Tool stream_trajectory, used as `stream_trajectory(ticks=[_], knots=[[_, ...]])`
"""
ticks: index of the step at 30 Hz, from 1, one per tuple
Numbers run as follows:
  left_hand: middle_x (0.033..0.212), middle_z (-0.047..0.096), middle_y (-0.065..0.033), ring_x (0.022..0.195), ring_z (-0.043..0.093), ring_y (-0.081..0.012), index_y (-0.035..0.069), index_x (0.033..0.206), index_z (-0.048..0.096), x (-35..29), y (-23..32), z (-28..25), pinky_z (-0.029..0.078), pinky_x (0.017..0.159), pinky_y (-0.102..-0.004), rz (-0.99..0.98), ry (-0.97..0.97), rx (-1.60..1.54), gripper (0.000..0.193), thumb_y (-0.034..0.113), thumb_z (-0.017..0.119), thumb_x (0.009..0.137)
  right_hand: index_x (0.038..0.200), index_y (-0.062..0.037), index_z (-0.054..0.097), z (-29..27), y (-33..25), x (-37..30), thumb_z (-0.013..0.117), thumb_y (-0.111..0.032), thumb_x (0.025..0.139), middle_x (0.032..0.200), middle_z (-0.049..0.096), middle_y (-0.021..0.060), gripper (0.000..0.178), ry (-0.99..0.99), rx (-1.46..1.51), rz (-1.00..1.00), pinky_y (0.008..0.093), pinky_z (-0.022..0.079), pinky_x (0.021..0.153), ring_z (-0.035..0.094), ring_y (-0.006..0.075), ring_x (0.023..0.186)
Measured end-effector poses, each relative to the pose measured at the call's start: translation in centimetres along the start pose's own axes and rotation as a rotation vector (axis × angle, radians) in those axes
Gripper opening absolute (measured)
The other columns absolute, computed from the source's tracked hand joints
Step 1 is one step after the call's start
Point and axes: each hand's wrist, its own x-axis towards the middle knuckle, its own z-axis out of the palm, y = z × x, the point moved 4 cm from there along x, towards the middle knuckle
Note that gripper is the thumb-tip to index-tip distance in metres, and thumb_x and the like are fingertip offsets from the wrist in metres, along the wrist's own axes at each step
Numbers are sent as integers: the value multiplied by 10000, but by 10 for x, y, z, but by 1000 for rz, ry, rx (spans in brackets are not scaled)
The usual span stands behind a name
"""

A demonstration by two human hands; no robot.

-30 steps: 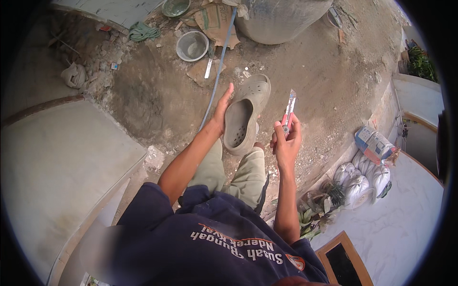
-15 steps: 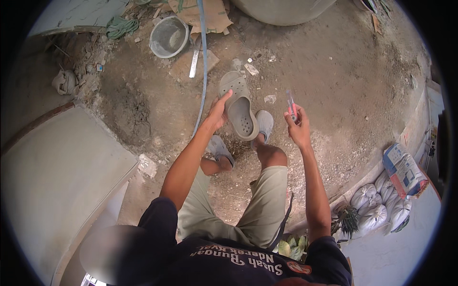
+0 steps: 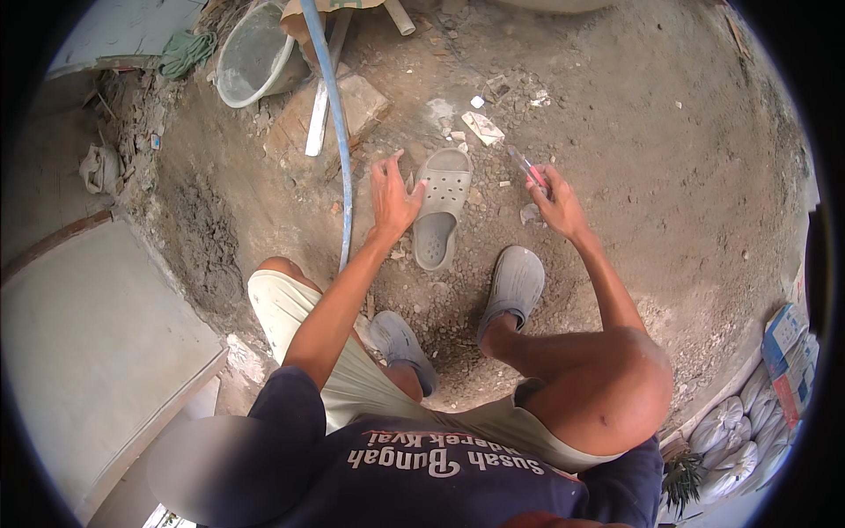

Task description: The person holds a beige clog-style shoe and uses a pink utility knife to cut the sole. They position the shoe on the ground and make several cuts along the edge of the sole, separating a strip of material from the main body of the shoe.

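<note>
A loose grey clog (image 3: pixel 440 207) lies sole-down on the dirt in front of me. My left hand (image 3: pixel 393 195) hovers open just left of it, fingers spread, close to its edge. My right hand (image 3: pixel 554 201) is shut on a thin red-handled tool (image 3: pixel 525 165) that points up and to the left, right of the clog. I crouch low, both feet in grey clogs: the right foot's clog (image 3: pixel 512 286) and the left foot's clog (image 3: pixel 400 345) rest on the ground below my hands.
A blue hose (image 3: pixel 335 132) runs from the top down to my left knee. A grey bucket (image 3: pixel 251 57), a white pipe piece (image 3: pixel 322 110) and flat stone lie at the back left. A concrete slab (image 3: pixel 97 343) is left; white sacks (image 3: pixel 731 440) and boxes sit at the right.
I have crouched lower, so the ground is closer. The loose clog went from my left hand to the dirt, and that hand opened. My right hand kept the tool.
</note>
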Motion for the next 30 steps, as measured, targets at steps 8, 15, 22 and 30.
stream_trajectory(ticks=[8,15,22,30], knots=[[1284,577,-172,1223,538,-397,80,1330,654,-11,50,48,469,1044,-501,212,-251,111,509,271,814,886,1407,-83,608,9,-21,-52,581,-393,1091,1003,737,222,443,22,-49,146,486,536,851,717,370,927],[1219,591,-122,1185,477,-335,58,1241,677,11,-19,10,412,1059,-439,145,-440,-285,357,258,700,946,1535,-125,470,37,-58,-84,535,-313,1096,1082,711,269,482,-14,104,81,532,517,889,708,447,1002],[1170,572,-108,1128,484,-296,18,1220,625,-2,-11,35,409,1041,-410,284,-327,-248,309,251,676,1023,1547,-112,436,71,-88,-67,544,-176,1092,1106,732,299,473,-77,93,-112,569,527,912,704,517,1039],[1077,615,-86,1061,517,-275,27,1120,683,0,-15,29,444,978,-385,285,-186,-342,257,271,702,1038,1527,-87,546,69,-99,-50,613,-138,1064,1218,749,261,471,-81,54,-69,533,585,857,745,484,984]])
